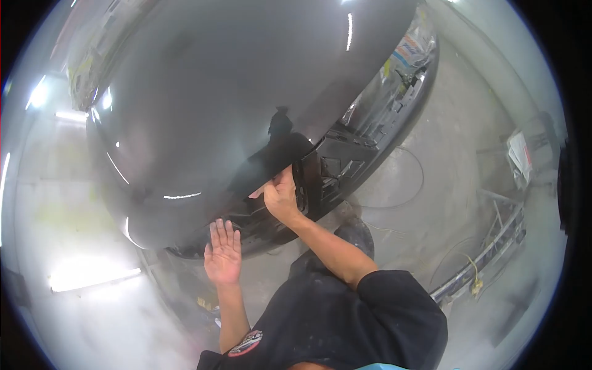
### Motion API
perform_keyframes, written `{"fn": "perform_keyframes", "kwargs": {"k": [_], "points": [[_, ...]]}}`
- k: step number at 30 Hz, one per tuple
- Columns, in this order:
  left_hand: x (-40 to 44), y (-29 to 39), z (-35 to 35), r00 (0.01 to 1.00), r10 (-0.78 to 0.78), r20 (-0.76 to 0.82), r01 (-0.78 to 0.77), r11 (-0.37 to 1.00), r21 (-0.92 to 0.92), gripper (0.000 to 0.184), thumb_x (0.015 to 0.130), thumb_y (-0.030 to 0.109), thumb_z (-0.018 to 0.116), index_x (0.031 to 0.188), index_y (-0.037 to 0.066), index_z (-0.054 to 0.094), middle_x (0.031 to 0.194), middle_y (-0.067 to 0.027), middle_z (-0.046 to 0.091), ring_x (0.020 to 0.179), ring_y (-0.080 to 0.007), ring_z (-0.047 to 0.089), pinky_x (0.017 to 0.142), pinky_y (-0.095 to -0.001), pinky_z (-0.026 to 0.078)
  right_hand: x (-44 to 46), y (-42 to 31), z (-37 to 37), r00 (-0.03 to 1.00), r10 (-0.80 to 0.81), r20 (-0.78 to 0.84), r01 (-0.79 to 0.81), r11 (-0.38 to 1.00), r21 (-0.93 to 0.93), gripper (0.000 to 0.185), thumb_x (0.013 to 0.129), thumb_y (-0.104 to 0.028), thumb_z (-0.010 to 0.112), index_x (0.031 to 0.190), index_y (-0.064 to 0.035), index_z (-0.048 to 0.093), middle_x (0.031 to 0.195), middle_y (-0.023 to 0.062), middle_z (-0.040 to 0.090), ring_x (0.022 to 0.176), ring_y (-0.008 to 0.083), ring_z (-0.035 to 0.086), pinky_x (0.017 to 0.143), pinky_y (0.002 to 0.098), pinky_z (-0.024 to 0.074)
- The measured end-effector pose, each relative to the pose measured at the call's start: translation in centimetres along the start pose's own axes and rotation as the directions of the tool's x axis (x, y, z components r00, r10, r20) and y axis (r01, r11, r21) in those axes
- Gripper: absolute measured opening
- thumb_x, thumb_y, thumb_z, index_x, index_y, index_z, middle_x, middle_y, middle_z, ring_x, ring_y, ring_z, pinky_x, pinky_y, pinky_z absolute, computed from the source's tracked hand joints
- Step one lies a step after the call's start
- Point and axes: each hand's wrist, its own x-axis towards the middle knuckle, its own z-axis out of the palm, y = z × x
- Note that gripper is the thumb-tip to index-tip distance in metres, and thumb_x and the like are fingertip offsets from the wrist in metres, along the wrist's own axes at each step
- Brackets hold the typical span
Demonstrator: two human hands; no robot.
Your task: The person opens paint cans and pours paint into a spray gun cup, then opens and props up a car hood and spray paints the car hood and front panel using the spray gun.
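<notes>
A dark grey car hood (203,105) fills the upper middle of the view, its front edge toward me. My right hand (282,196) is at that edge, with its fingers bent and partly hidden against the underside. Below the edge runs the black front end of the car (330,169), with slots and openings. My left hand (223,256) is open, palm toward me and fingers stretched out. Its fingertips are near the lower front edge of the car; whether they touch it I cannot tell.
Clear plastic film (419,46) covers parts in the opening right of the hood. A thin cable (422,179) loops on the grey floor. To the right stand a metal frame (487,246) and a sheet of paper (520,157). A bright lamp (95,279) shines at left.
</notes>
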Motion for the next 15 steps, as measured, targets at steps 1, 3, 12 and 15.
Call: {"fn": "perform_keyframes", "kwargs": {"k": [1,3,12,15], "points": [[0.0,0.3,0.1,1.000,-0.016,-0.003,0.016,1.000,-0.001,0.064,0.107,0.042,0.017,0.154,0.004,0.038,0.162,-0.0142,0.037,0.153,-0.0361,0.027,0.125,-0.0578,0.019,0.3,-0.3,0.3,1.000,0.000,-0.029,0.000,1.000,-0.015,0.046,0.096,0.011,0.039,0.140,0.0004,0.030,0.102,0.0132,0.062,0.070,0.0210,0.069,0.058,0.0314,0.0617],[-0.6,0.8,0.3,0.999,-0.036,-0.017,0.036,0.999,-0.001,0.064,0.107,0.042,0.017,0.154,0.005,0.039,0.163,-0.0142,0.036,0.153,-0.0363,0.027,0.125,-0.0583,0.019,0.1,-0.8,1.2,0.996,0.021,-0.083,-0.024,0.999,-0.033,0.043,0.096,0.011,0.042,0.137,0.0008,0.033,0.101,0.0133,0.062,0.069,0.0205,0.069,0.057,0.0313,0.0611],[-0.8,2.3,0.8,0.995,-0.095,-0.023,0.095,0.995,0.035,0.064,0.108,0.043,0.015,0.156,0.006,0.037,0.164,-0.0114,0.034,0.154,-0.0343,0.025,0.124,-0.0585,0.020,1.1,0.1,0.3,0.987,-0.100,-0.125,0.059,0.952,-0.301,0.021,0.097,0.003,0.056,0.117,0.0000,0.052,0.099,0.0058,0.065,0.077,0.0149,0.066,0.062,0.0290,0.0562],[-0.7,2.3,0.6,0.994,-0.104,-0.028,0.105,0.994,0.039,0.061,0.108,0.040,0.018,0.155,0.006,0.037,0.164,-0.0108,0.035,0.154,-0.0344,0.026,0.125,-0.0586,0.020,1.2,-0.8,0.6,0.985,-0.052,-0.164,-0.004,0.947,-0.322,0.012,0.096,0.000,0.060,0.108,0.0000,0.058,0.097,0.0043,0.067,0.082,0.0140,0.065,0.072,0.0287,0.0545]]}}
